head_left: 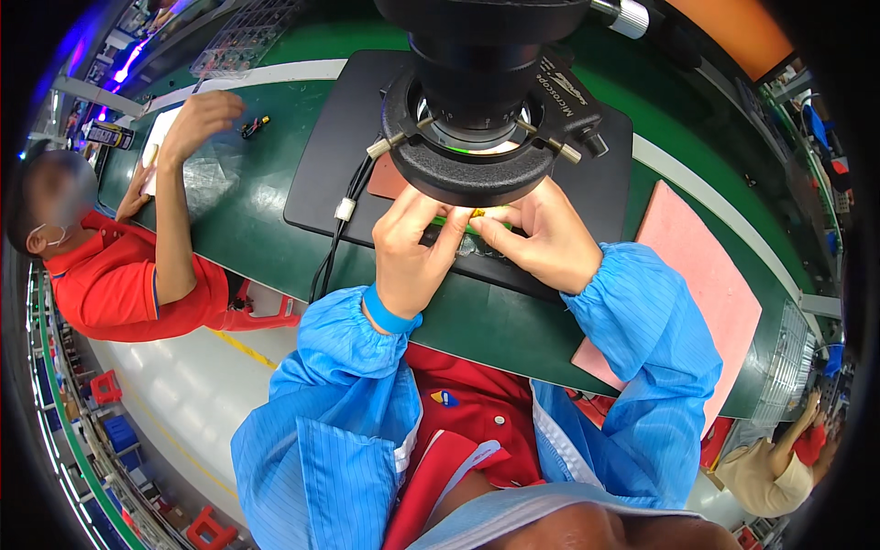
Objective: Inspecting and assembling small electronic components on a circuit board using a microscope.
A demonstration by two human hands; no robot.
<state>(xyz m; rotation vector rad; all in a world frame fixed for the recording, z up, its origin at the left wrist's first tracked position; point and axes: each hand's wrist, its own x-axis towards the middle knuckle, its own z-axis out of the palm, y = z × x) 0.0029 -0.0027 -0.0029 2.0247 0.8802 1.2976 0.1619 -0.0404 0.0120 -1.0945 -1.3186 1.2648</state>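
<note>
Under the round black light ring (466,188) of a microscope (472,82), both my hands meet fingertip to fingertip. My left hand (408,246) is closed in a pinch, with a blue band around its wrist. My right hand (553,240) pinches from the other side, its thumb against a small yellow piece (478,213). The piece lies between the two thumbs, and its exact kind is too small to tell. A strip of green (440,221) shows by my fingers. The ring hides part of my fingertips. Beneath my hands is the black microscope base (339,165).
Black cables (335,234) run down left of my hands. A pink foam sheet (692,284) lies on the green table (513,330) at the right, near a wire rack (786,362). Another person in red (128,275) works at the left, beside clear plastic bags (213,174).
</note>
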